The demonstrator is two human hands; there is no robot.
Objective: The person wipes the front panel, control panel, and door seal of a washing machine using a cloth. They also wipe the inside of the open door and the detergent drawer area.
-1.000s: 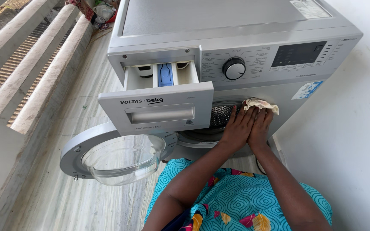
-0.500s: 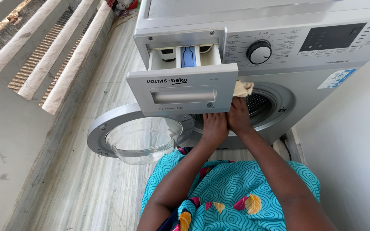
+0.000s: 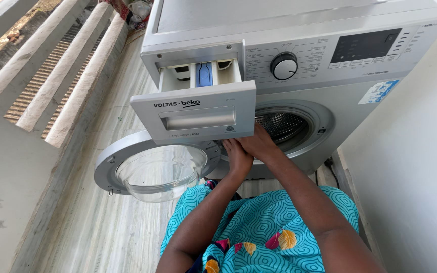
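A silver front-loading washing machine [image 3: 299,76] stood against a white wall [image 3: 421,167] on the right, seen from above. Its detergent drawer [image 3: 195,114] was pulled out toward the viewer, a flat grey plastic front with a recessed handle and a small line of dark lettering; behind the front, white compartments flanked a blue insert [image 3: 204,75]. To the right of the drawer sat a round, ridged dial [image 3: 283,66] ringed by tiny printed words, then a dark rectangular display panel [image 3: 364,46]. A pale blue and white sticker [image 3: 378,92], slanted and rectangular, was stuck on the front panel at the right. The round door [image 3: 153,169], grey-rimmed with a bulging clear glass bowl, hung open to the left over a pale streaked stone floor [image 3: 112,232]. Inside the opening, the perforated steel drum [image 3: 285,125] shone. The left hand [image 3: 238,155] rested at the near-left edge of the opening, just under the drawer, fingers curled; the right hand [image 3: 260,144] lay beside it, touching it, reaching under the drawer. Whether either hand gripped anything could not be told. The person wore a teal patterned garment [image 3: 269,222] with pink and yellow leaf shapes. Far left, pale concrete railing bars [image 3: 51,71] ran slantwise.
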